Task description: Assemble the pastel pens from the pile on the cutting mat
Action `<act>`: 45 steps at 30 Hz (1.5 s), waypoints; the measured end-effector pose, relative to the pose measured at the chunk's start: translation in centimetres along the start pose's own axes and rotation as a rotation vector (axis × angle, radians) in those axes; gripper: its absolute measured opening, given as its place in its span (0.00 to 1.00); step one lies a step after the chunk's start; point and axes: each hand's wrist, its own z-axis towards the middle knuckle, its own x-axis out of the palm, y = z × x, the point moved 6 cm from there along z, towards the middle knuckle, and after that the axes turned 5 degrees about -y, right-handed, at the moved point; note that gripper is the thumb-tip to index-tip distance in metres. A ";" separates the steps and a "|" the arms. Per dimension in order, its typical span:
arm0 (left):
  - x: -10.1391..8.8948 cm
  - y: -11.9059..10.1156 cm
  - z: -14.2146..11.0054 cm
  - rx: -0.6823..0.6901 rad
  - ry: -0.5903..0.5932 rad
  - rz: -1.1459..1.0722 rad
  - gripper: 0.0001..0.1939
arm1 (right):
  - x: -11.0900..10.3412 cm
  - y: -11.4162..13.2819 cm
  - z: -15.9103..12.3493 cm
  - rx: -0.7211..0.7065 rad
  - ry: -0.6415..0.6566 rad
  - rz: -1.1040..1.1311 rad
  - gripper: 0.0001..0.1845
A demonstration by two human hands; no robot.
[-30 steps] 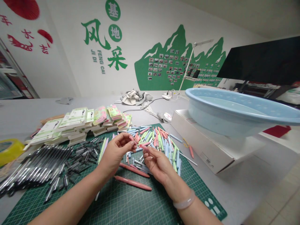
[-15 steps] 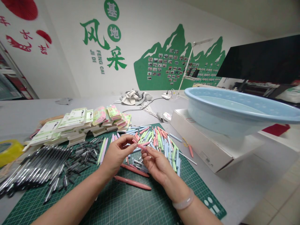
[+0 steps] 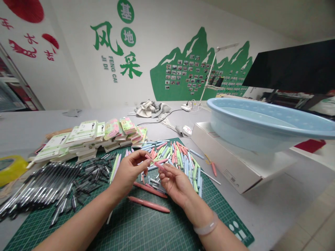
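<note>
My left hand [image 3: 128, 170] pinches a small pink pen part [image 3: 148, 157] between thumb and fingers. In my right hand [image 3: 174, 183] is a pink pen barrel [image 3: 159, 165], its end pointing toward the left hand's part. The two pieces meet or nearly meet; I cannot tell if they are joined. Below the hands, two long coral-red pens [image 3: 149, 204] lie on the green cutting mat [image 3: 141, 230]. Behind them spreads a heap of pastel pen parts [image 3: 180, 157]. A thin white stick [image 3: 109, 217] shows beside my left forearm.
Black pens [image 3: 49, 181] lie in a row at the left, with loose black pen parts [image 3: 96, 170] beside them. Printed boxes [image 3: 83, 134] are piled behind. Yellow tape [image 3: 12, 170] sits far left. At right, a blue basin [image 3: 240, 129] rests on a white box [image 3: 225, 158].
My left fingertips have shifted slightly left with their pink part, and more of the pink barrel in my right hand shows. More of the white stick is visible.
</note>
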 end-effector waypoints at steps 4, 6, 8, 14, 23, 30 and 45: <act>0.1 0.4 -0.1 -0.017 0.029 0.010 0.09 | 0.2 0.3 -0.3 -0.080 0.028 -0.154 0.05; 0.3 0.8 -0.1 -0.041 0.049 -0.001 0.09 | 0.6 0.4 -0.6 -0.114 0.059 -0.259 0.03; 0.3 1.3 -0.2 -0.078 0.055 -0.037 0.10 | 1.0 0.5 -0.9 -0.166 0.074 -0.362 0.01; 0.5 2.7 -0.1 -0.172 0.044 -0.071 0.10 | 2.8 0.4 -2.0 -0.209 0.179 -0.468 0.13; 1.4 2.2 -0.5 -0.198 0.116 -0.086 0.13 | 1.9 0.7 -1.5 -0.250 0.069 -0.449 0.14; 1.0 1.5 -0.4 -0.201 0.082 -0.054 0.12 | 2.0 1.1 -1.7 -0.334 0.066 -0.536 0.12; 0.9 2.4 -0.5 -0.193 0.171 -0.057 0.10 | 1.3 1.5 -1.5 -0.453 -0.008 -0.638 0.11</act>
